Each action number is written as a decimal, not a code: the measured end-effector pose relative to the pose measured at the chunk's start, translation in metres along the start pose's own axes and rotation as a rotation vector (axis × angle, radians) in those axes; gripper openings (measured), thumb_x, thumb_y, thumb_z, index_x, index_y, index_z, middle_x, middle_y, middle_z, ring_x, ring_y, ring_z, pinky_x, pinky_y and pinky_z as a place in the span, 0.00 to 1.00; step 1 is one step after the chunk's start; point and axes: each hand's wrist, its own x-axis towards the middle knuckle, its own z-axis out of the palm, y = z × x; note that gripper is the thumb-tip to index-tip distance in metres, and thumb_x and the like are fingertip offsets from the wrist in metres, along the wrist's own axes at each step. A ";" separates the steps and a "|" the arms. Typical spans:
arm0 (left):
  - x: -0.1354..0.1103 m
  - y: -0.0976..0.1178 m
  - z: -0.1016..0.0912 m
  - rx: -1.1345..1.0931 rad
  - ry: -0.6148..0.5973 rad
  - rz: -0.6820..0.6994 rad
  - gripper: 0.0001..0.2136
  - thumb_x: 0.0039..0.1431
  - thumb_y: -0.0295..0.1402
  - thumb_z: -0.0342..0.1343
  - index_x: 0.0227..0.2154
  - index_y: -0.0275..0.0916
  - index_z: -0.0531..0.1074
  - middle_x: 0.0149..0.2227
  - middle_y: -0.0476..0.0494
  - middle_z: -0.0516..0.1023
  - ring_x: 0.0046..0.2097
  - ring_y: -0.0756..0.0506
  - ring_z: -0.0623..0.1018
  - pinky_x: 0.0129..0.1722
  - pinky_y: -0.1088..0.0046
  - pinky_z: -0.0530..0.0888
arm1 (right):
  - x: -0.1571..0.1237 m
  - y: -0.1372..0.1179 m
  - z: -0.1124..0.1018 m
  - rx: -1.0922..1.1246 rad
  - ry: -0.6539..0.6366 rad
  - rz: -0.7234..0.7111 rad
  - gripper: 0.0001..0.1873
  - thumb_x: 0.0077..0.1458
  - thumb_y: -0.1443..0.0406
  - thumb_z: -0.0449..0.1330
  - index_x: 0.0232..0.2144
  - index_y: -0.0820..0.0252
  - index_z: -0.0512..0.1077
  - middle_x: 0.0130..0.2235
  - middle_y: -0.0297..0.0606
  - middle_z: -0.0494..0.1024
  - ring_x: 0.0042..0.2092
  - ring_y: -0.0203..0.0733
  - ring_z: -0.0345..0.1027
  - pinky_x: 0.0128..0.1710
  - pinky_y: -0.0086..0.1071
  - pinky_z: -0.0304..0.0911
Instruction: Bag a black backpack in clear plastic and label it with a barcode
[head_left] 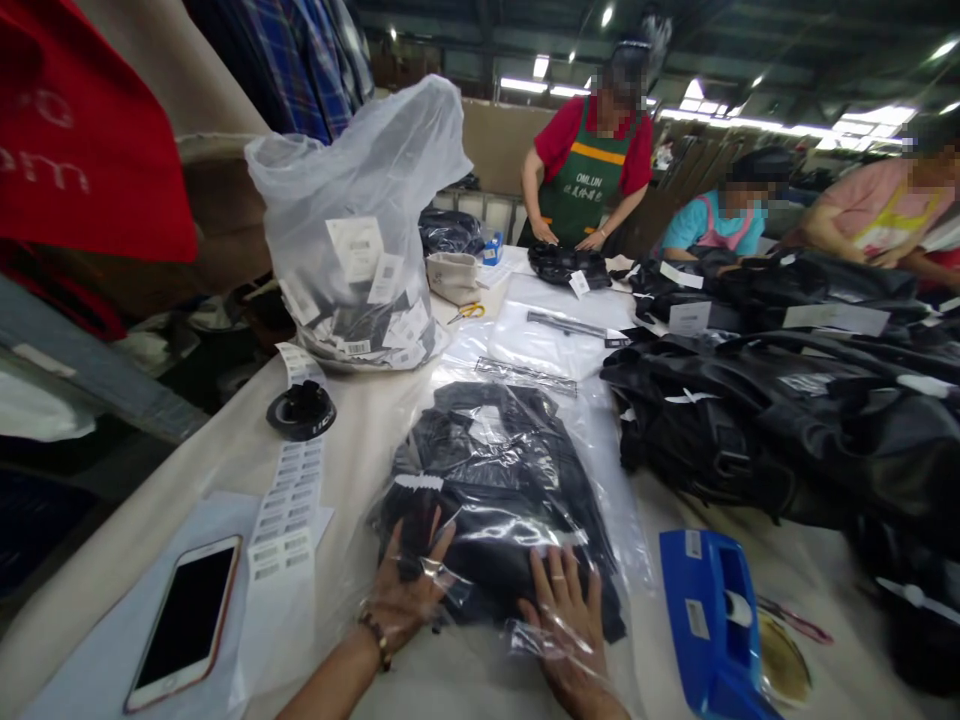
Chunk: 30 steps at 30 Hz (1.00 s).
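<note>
A black bag lies flat inside a clear plastic bag on the table in front of me. My left hand rests on its near left part, fingers spread. Flat on the near right part lies my right hand, its fingers stretched out. Neither hand grips anything. Shiny film partly covers both hands, and I cannot tell which fingers are under it. A white tag shows through the film. More flat plastic bags lie just beyond.
To the left are a phone, barcode label strips, a black roll and a sack of tags. At right stand a blue tape dispenser and piled black bags. Yellow-handled scissors lie farther back. Several co-workers work beyond.
</note>
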 end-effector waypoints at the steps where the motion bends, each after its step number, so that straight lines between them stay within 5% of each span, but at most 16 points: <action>1: 0.006 0.000 0.004 0.014 -0.012 0.025 0.25 0.59 0.35 0.45 0.60 0.46 0.52 0.61 0.44 0.56 0.59 0.40 0.61 0.59 0.51 0.51 | 0.001 0.002 0.009 0.006 -0.023 0.007 0.28 0.58 0.55 0.49 0.58 0.60 0.58 0.59 0.47 0.59 0.63 0.55 0.41 0.59 0.56 0.33; 7: 0.022 0.001 0.017 0.109 0.045 0.099 0.22 0.60 0.32 0.45 0.58 0.44 0.57 0.59 0.44 0.60 0.60 0.39 0.60 0.60 0.50 0.48 | 0.014 0.004 0.024 0.001 -0.073 0.060 0.26 0.59 0.53 0.46 0.55 0.59 0.62 0.57 0.49 0.62 0.61 0.56 0.48 0.58 0.57 0.35; 10: 0.023 0.000 0.013 0.104 0.071 0.109 0.23 0.58 0.34 0.47 0.58 0.44 0.57 0.59 0.43 0.59 0.60 0.38 0.60 0.59 0.52 0.51 | 0.026 -0.014 0.015 -0.002 0.000 0.079 0.25 0.58 0.57 0.48 0.53 0.64 0.65 0.57 0.53 0.62 0.62 0.59 0.44 0.58 0.58 0.36; 14: 0.026 -0.005 0.008 0.092 0.128 0.105 0.26 0.58 0.34 0.48 0.60 0.39 0.53 0.60 0.38 0.56 0.59 0.38 0.62 0.60 0.54 0.52 | 0.046 -0.040 0.019 0.121 -0.043 -0.048 0.27 0.57 0.56 0.50 0.58 0.55 0.58 0.59 0.44 0.59 0.61 0.56 0.45 0.58 0.53 0.38; 19: -0.006 -0.004 0.007 0.079 0.227 0.193 0.22 0.61 0.33 0.45 0.58 0.39 0.55 0.55 0.40 0.67 0.56 0.41 0.66 0.57 0.55 0.60 | 0.057 -0.045 0.037 0.192 -0.145 0.000 0.28 0.56 0.51 0.50 0.58 0.52 0.58 0.58 0.44 0.61 0.59 0.56 0.52 0.55 0.54 0.46; 22: -0.042 0.007 0.003 -0.197 0.250 -0.073 0.18 0.59 0.37 0.47 0.51 0.40 0.66 0.49 0.42 0.73 0.52 0.39 0.71 0.51 0.58 0.69 | 0.057 -0.042 0.040 0.205 -0.204 0.003 0.29 0.56 0.50 0.50 0.58 0.50 0.57 0.59 0.44 0.59 0.59 0.58 0.51 0.54 0.55 0.48; 24: -0.054 0.017 -0.004 -0.532 0.279 -0.452 0.18 0.56 0.44 0.49 0.43 0.39 0.72 0.43 0.40 0.76 0.45 0.40 0.76 0.44 0.62 0.74 | 0.058 -0.042 0.039 0.211 -0.231 0.011 0.29 0.56 0.49 0.50 0.58 0.49 0.57 0.60 0.44 0.57 0.60 0.58 0.49 0.54 0.55 0.47; 27: -0.040 0.030 -0.018 -1.084 0.309 -1.026 0.27 0.49 0.54 0.52 0.42 0.34 0.69 0.33 0.38 0.78 0.34 0.41 0.78 0.30 0.68 0.76 | 0.059 -0.043 0.037 0.221 -0.280 0.024 0.30 0.56 0.49 0.49 0.58 0.49 0.57 0.61 0.44 0.54 0.61 0.58 0.46 0.55 0.55 0.45; 30: -0.006 0.034 -0.028 -1.306 0.280 -1.236 0.38 0.37 0.59 0.56 0.45 0.32 0.66 0.20 0.45 0.74 0.21 0.45 0.74 0.18 0.74 0.68 | 0.060 -0.042 0.037 0.218 -0.326 0.025 0.30 0.56 0.48 0.49 0.58 0.49 0.57 0.61 0.44 0.54 0.61 0.57 0.46 0.56 0.55 0.41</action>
